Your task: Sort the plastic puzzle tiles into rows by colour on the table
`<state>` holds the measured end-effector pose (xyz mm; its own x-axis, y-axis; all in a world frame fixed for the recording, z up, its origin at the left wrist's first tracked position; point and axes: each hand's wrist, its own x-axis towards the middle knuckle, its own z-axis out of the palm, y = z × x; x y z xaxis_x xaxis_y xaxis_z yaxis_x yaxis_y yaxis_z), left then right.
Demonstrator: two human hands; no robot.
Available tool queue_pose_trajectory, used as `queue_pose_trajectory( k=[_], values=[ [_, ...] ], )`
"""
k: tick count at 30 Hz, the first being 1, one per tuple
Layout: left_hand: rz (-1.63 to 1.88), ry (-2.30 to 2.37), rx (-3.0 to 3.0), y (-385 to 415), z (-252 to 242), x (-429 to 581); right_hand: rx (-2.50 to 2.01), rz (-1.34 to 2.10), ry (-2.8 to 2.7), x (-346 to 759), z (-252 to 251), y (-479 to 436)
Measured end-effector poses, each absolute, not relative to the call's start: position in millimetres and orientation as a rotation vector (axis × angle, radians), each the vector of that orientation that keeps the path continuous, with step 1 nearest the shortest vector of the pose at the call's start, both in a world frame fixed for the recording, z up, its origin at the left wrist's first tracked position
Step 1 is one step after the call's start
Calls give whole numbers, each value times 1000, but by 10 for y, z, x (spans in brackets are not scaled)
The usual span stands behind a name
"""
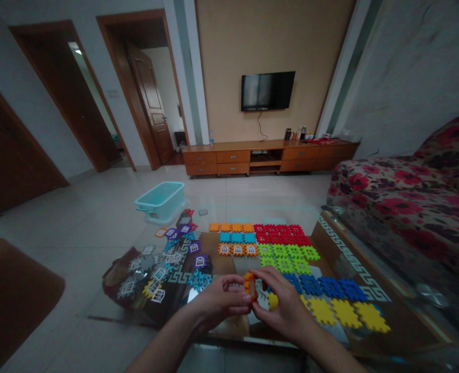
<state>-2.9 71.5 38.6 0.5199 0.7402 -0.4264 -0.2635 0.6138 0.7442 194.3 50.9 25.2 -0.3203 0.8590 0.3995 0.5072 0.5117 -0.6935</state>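
Note:
Between my left hand (225, 300) and my right hand (278, 300) an orange interlocking building tile (249, 286) is held on edge, fingers of both hands closed on it. It is above the near part of the glass table. Behind it lie sorted rows: plain orange tiles (231, 227), light blue tiles (237, 238), orange window tiles (238, 249), red tiles (280, 234) and green tiles (287, 252). Blue tiles (330, 287) and yellow tiles (346, 313) lie right of my right hand, which hides part of those rows.
Loose grey tiles (127, 287), purple window tiles (200, 260) and other pieces are scattered on the table's left. A light teal plastic tub (161, 202) stands at the far left corner. A flowered sofa (400, 181) is on the right; a brown rounded seat (15, 290) is on the left.

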Motion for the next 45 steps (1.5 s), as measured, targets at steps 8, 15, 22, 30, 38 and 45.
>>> queue_pose_trajectory(
  k=[8, 15, 22, 30, 38, 45],
  values=[
    [658, 787, 675, 729, 388, -11, -1156, 526, -1976, 1936, 291, 508],
    [643, 743, 669, 724, 337, -30, -1133, 496, -1988, 1933, 268, 503],
    [630, 646, 598, 708, 377, -39, -1128, 483, -1972, 1930, 299, 489],
    [614, 527, 472, 680, 381, -73, -1095, 485, -1884, 1933, 334, 493],
    [594, 493, 456, 672, 355, -77, -1069, 474, -1885, 1931, 358, 480],
    [503, 470, 499, 682, 388, -77, -1104, 301, -1909, 1959, 320, 503]
  ],
)
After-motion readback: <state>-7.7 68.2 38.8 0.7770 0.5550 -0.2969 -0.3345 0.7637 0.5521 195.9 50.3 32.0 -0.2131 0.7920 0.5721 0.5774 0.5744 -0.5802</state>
